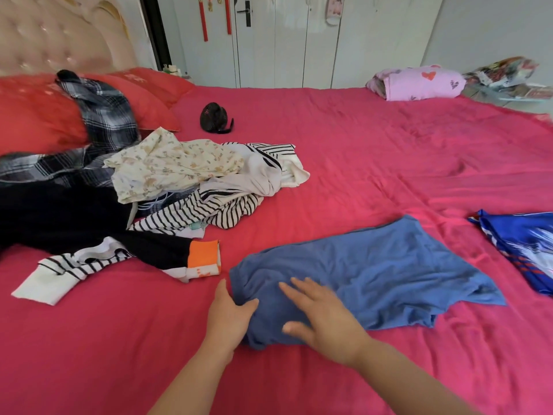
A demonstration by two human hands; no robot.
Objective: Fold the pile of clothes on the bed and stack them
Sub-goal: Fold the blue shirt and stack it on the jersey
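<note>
The right hand [323, 320] lies flat with fingers spread on the near end of a blue garment [389, 265], perhaps a T-shirt. The left hand [229, 317] rests straight-fingered against its left edge, thumb on the cloth, and neither plainly grips. This looks like smoothing before the first fold, so the bunched near end next needs spreading flat on the bed [389, 145]; the unfolded pile [167, 181] waits at left, and a blue patterned garment [526, 247] is cut off at right.
</note>
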